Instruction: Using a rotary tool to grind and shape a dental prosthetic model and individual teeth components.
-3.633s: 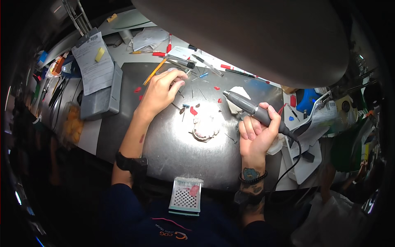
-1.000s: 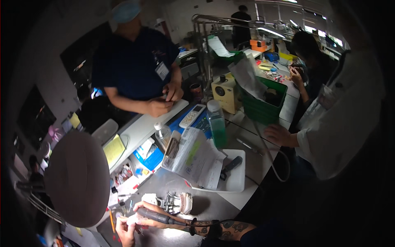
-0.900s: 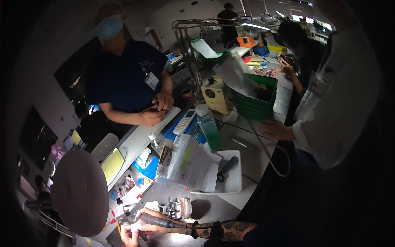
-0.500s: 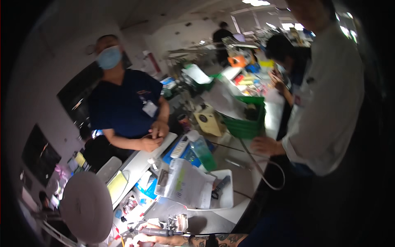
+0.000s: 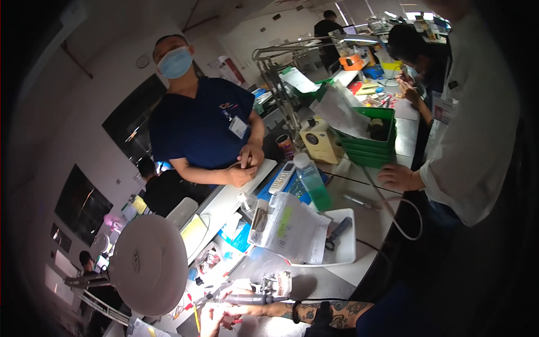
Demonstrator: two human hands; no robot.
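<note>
One dark-grey cylindrical handpiece (image 5: 250,300), gripped in the bare right hand (image 5: 249,310) over the grey metal benchtop (image 5: 330,290), has come just beside the bare left hand (image 5: 210,320), whose hold I cannot tell, bringing the work between them.

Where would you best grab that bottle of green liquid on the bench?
Probably around the bottle, on its straight body below the cap, coming from the picture's right: it stands tall, with a remote to its left and papers on its near side.
</note>
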